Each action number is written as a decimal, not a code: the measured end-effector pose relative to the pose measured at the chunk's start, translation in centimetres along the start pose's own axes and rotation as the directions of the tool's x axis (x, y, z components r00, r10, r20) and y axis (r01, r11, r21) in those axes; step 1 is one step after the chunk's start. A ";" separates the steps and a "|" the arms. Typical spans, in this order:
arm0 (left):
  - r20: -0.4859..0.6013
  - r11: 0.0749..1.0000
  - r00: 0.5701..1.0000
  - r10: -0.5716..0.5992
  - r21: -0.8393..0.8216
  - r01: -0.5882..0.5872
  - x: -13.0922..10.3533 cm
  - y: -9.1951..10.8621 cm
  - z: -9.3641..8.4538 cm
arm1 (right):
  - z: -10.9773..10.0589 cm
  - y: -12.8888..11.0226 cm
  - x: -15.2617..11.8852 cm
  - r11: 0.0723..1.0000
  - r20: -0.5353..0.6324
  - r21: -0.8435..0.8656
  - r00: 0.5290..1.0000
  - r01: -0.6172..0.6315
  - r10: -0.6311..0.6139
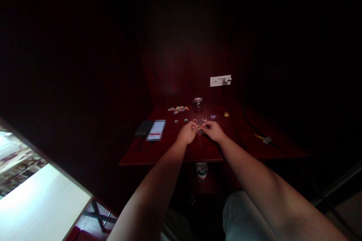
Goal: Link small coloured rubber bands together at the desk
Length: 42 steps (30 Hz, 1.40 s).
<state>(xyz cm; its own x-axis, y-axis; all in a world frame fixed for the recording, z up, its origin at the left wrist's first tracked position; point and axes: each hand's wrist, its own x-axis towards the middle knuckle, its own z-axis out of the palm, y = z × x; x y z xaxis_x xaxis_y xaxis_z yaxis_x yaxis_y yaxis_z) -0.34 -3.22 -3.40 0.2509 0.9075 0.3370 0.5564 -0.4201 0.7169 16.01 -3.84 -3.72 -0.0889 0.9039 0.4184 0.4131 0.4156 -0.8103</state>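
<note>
My left hand (188, 132) and my right hand (212, 130) meet over the middle of the dark red table, fingertips pinched on a small yellow elastic band (198, 127) between them. Just beyond my hands, single bands lie in a row: a blue one (176, 121), a green one (186, 120), an orange one (194, 120) and a pink one (204, 119). To the right are purple bands (213, 116) and yellow bands (226, 114). A loose pile of mixed coloured bands (178, 109) sits at the back left.
A lidded clear jar (198, 103) stands near the back wall. At left lie a black case (144, 128) and a blurred phone-like item (156, 130). A cable with a yellow part (266, 140) runs along the right. A plug sits in the wall socket (220, 80). Below is a clear cup (201, 170).
</note>
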 end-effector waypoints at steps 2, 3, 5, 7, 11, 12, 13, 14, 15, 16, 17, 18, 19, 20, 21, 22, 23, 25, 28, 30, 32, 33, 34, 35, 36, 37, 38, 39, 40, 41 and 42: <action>0.000 1.000 1.000 0.000 -0.004 0.000 0.0 -0.1 0.1 | 0.0 0.1 0.0 1.000 -0.001 -0.004 1.000 0.004 -0.004; 0.001 1.000 1.000 0.002 -0.007 -0.002 0.1 -0.1 0.1 | 0.1 0.2 0.0 1.000 -0.001 -0.004 1.000 0.005 -0.005; 0.007 1.000 1.000 0.007 -0.016 -0.007 0.1 -0.3 0.2 | 0.1 0.2 0.1 1.000 0.000 -0.004 1.000 0.004 -0.004; 0.018 1.000 1.000 0.012 -0.027 -0.012 0.2 -0.4 0.3 | 0.1 0.2 0.0 1.000 0.001 -0.002 1.000 0.002 -0.002; 0.038 0.999 0.999 0.020 -0.051 -0.018 0.3 -0.6 0.5 | 0.0 0.0 -0.1 1.000 0.008 0.001 1.000 0.000 0.000; 0.041 0.998 0.999 0.022 -0.057 -0.019 0.3 -0.7 0.5 | 0.0 0.0 -0.1 1.000 0.010 0.001 1.000 -0.001 0.001; 0.044 0.998 0.999 0.024 -0.063 -0.021 0.3 -0.7 0.5 | 0.0 -0.1 -0.1 1.000 0.011 0.002 1.000 -0.003 0.003; 0.046 0.997 0.999 0.026 -0.069 -0.023 0.3 -0.7 0.5 | 0.0 -0.1 -0.2 1.000 0.013 0.002 1.000 -0.004 0.004; 0.049 0.997 0.998 0.029 -0.075 -0.025 0.3 -0.7 0.5 | 0.0 -0.1 -0.2 1.000 0.016 0.003 1.000 -0.004 0.004; 0.053 0.996 0.998 0.033 -0.082 -0.028 0.3 -0.7 0.5 | 0.0 -0.1 -0.2 1.000 0.019 0.005 1.000 -0.003 0.003; 0.059 0.996 0.998 0.037 -0.089 -0.031 0.2 -0.7 0.5 | 0.0 -0.1 -0.2 1.000 0.024 0.007 1.000 -0.002 0.001; 0.065 0.995 0.997 0.041 -0.096 -0.035 0.2 -0.7 0.5 | 0.0 0.0 -0.2 1.000 0.028 0.010 1.000 0.000 0.000; 0.071 0.994 0.997 0.044 -0.103 -0.037 0.2 -0.7 0.5 | 0.0 0.1 -0.2 1.000 0.033 0.013 0.999 0.001 -0.001; 0.075 0.993 0.996 0.046 -0.109 -0.038 0.2 -0.7 0.5 | 0.0 0.1 -0.1 1.000 0.035 0.016 0.999 0.001 -0.002; 0.079 0.993 0.996 0.047 -0.114 -0.038 0.2 -0.7 0.5 | 0.1 0.2 -0.1 1.000 0.037 0.019 0.999 0.001 -0.001; 0.082 0.992 0.996 0.047 -0.117 -0.037 0.1 -0.6 0.5 | 0.1 0.3 -0.1 1.000 0.039 0.022 0.999 0.000 0.000; 0.084 0.992 0.995 0.048 -0.120 -0.038 0.1 -0.6 0.5 | 0.1 0.3 -0.1 1.000 0.042 0.025 0.999 -0.002 0.001; 0.091 0.992 0.995 0.052 -0.124 -0.040 0.1 -0.5 0.4 | 0.2 0.4 0.0 1.000 0.054 0.031 0.999 -0.002 0.000; 0.099 0.992 0.993 0.059 -0.119 -0.047 0.1 -0.3 0.2 | 0.2 0.5 0.0 0.999 0.071 0.040 0.997 -0.001 -0.002; 0.099 0.993 0.993 0.060 -0.109 -0.049 0.1 -0.3 0.1 | 0.2 0.5 0.0 0.999 0.072 0.041 0.997 -0.001 -0.002; 0.097 0.994 0.994 0.059 -0.100 -0.050 0.1 -0.3 0.0 | 0.2 0.4 0.0 0.999 0.069 0.043 0.998 0.002 -0.005; 0.095 0.994 0.994 0.057 -0.095 -0.048 0.1 -0.3 0.0 | 0.2 0.4 0.0 0.999 0.066 0.045 0.998 0.004 -0.007; 0.094 0.995 0.994 0.055 -0.092 -0.046 0.1 -0.3 0.0 | 0.2 0.3 0.0 0.999 0.062 0.047 0.998 0.008 -0.010; 0.093 0.995 0.994 0.051 -0.089 -0.043 0.1 -0.4 0.0 | 0.2 0.3 0.0 0.999 0.056 0.048 0.998 0.013 -0.015; 0.093 0.995 0.994 0.049 -0.088 -0.040 0.2 -0.4 0.0 | 0.3 0.2 0.0 0.999 0.051 0.049 0.998 0.019 -0.021; 0.094 0.995 0.995 0.046 -0.089 -0.038 0.2 -0.5 0.0 | 0.3 0.1 -0.1 0.998 0.047 0.048 0.998 0.027 -0.029; 0.095 0.995 0.994 0.045 -0.091 -0.036 0.2 -0.6 0.0 | 0.4 0.0 -0.1 0.998 0.044 0.046 0.998 0.037 -0.039; 0.097 0.995 0.994 0.045 -0.094 -0.036 0.3 -0.6 0.1 | 0.4 0.0 -0.2 0.998 0.044 0.042 0.998 0.047 -0.049; 0.098 0.995 0.994 0.045 -0.098 -0.036 0.3 -0.7 0.1 | 0.4 -0.2 -0.2 0.998 0.045 0.037 0.997 0.057 -0.058; 0.099 0.994 0.994 0.046 -0.102 -0.036 0.4 -0.8 0.2 | 0.5 -0.3 -0.3 0.997 0.047 0.031 0.997 0.064 -0.066; 0.100 0.994 0.994 0.047 -0.105 -0.037 0.4 -0.8 0.2 | 0.5 -0.4 -0.3 0.997 0.048 0.023 0.996 0.069 -0.070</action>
<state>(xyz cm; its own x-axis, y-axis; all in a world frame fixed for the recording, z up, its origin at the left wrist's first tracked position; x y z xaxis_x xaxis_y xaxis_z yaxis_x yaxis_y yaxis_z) -0.55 -2.48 -3.96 0.3551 0.8828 0.3074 0.4606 -0.4514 0.7643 15.46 -4.24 -3.77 -0.1608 0.8763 0.4541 0.3850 0.4794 -0.7886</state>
